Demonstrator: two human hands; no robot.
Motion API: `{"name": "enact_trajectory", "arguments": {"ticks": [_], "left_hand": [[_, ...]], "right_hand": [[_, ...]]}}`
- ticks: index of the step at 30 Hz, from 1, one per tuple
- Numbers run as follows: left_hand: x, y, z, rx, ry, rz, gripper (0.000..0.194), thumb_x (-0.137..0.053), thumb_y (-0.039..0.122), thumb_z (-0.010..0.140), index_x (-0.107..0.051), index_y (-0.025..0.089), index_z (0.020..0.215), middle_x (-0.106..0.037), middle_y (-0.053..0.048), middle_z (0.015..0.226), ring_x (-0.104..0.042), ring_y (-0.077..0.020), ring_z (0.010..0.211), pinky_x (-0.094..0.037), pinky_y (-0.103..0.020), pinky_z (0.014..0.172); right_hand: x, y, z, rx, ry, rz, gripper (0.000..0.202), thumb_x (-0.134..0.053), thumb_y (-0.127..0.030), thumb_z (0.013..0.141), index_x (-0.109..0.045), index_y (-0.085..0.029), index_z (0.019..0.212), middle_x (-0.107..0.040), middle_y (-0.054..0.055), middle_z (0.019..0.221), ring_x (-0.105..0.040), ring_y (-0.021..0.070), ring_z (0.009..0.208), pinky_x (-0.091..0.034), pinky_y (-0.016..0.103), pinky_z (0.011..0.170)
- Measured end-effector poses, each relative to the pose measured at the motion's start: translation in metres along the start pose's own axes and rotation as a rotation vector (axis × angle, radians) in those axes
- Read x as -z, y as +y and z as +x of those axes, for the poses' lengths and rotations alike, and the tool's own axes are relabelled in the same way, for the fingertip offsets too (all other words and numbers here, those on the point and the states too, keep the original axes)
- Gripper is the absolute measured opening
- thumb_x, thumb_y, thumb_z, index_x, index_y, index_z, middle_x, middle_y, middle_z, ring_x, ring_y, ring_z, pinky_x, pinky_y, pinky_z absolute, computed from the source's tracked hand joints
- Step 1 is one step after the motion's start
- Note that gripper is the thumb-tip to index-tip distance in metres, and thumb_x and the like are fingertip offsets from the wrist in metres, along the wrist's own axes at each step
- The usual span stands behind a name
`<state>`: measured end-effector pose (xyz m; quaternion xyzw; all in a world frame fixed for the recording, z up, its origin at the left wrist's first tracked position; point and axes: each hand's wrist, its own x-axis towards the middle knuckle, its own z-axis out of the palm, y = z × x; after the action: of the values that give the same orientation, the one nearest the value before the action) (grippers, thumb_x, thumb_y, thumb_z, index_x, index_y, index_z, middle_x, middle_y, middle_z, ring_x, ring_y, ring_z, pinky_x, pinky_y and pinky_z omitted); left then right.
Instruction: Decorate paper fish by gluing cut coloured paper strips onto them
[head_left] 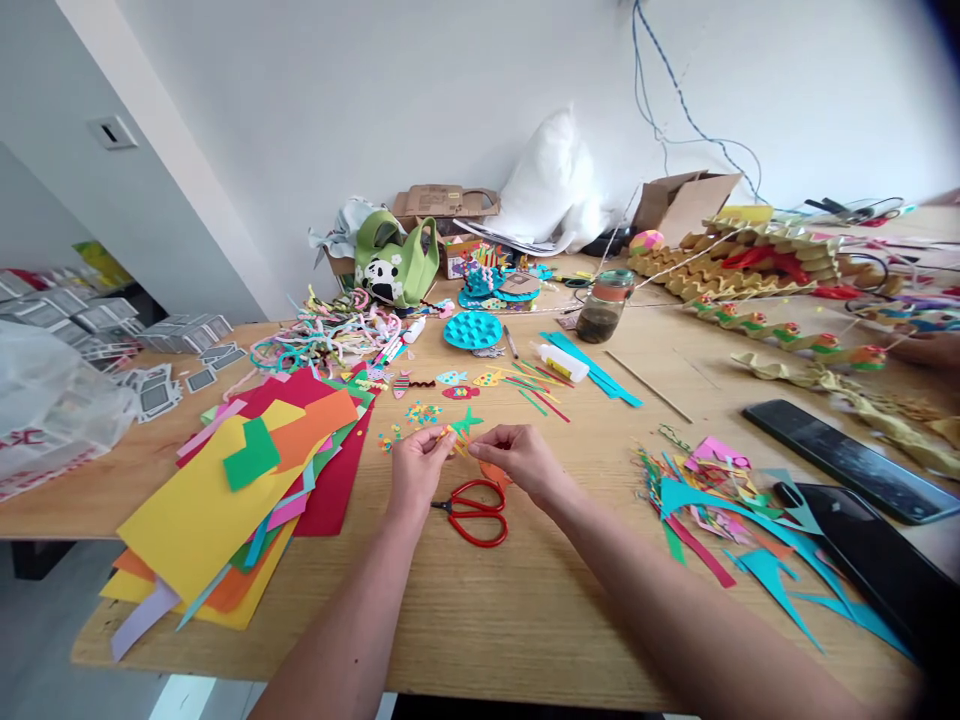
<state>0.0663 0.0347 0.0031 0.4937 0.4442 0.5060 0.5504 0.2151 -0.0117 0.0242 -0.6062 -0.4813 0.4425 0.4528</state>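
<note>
Near the middle of the wooden table (570, 600), my left hand (420, 465) pinches a small yellow-orange paper piece (454, 440). Close on its right, my right hand (521, 460) has its fingertips pressed together at the same piece; the fingertips' exact hold is too small to tell. Red-handled scissors (478, 513) lie just below my hands. A green paper starfish (466, 420) is right behind my fingertips. An orange paper piece (495, 474) lies partly under my right hand. Paper fish, including a red one (460, 392), and thin paper strips (536, 387) lie farther back.
Coloured paper sheets (217, 500) are stacked at left. Behind stand a glue bottle (564, 362), a blue plate (472, 331), a glass jar (600, 308) and a green bag (397, 262). Paper scraps (720, 490) and two phones (847, 460) lie at right. Another person's hand (926, 348) shows at the right edge.
</note>
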Motion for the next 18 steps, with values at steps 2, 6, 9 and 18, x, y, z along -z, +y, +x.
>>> {"name": "enact_trajectory", "arguments": {"ticks": [2,6,9,18], "left_hand": [[-0.001,-0.002,-0.001,-0.005,-0.016,0.022,0.022,-0.081,0.03,0.06,-0.077,0.017,0.078,-0.073,-0.003,0.068,-0.065,-0.0163,0.062,-0.054,-0.028,0.066],[-0.002,-0.002,-0.003,0.011,-0.074,0.013,0.018,-0.079,0.03,0.062,-0.077,0.017,0.075,-0.074,-0.005,0.072,-0.065,-0.0167,0.064,-0.054,-0.029,0.067],[-0.004,-0.001,-0.003,0.051,-0.084,-0.026,0.019,-0.08,0.031,0.06,-0.077,0.018,0.073,-0.074,-0.004,0.071,-0.065,-0.0166,0.065,-0.054,-0.028,0.066],[-0.004,0.003,-0.005,0.094,-0.107,-0.059,0.02,-0.082,0.031,0.057,-0.076,0.017,0.07,-0.074,-0.004,0.071,-0.065,-0.0165,0.064,-0.054,-0.028,0.064]], "right_hand": [[-0.001,0.001,0.0,0.013,0.007,-0.003,0.043,-0.074,-0.056,0.059,-0.07,-0.013,0.066,-0.052,-0.002,0.053,-0.039,0.0095,0.053,-0.03,0.024,0.049],[-0.002,0.004,0.001,0.044,0.002,-0.024,0.043,-0.071,-0.057,0.061,-0.067,-0.014,0.062,-0.045,-0.003,0.052,-0.036,0.0098,0.054,-0.027,0.024,0.05],[-0.002,0.006,0.002,0.052,-0.023,-0.039,0.044,-0.068,-0.058,0.063,-0.063,-0.015,0.058,-0.038,-0.005,0.051,-0.03,0.0088,0.053,-0.023,0.024,0.049],[-0.003,0.012,0.004,0.07,-0.005,-0.093,0.041,-0.066,-0.054,0.067,-0.057,-0.016,0.054,-0.037,-0.005,0.049,-0.03,0.0087,0.052,-0.023,0.024,0.048]]}}
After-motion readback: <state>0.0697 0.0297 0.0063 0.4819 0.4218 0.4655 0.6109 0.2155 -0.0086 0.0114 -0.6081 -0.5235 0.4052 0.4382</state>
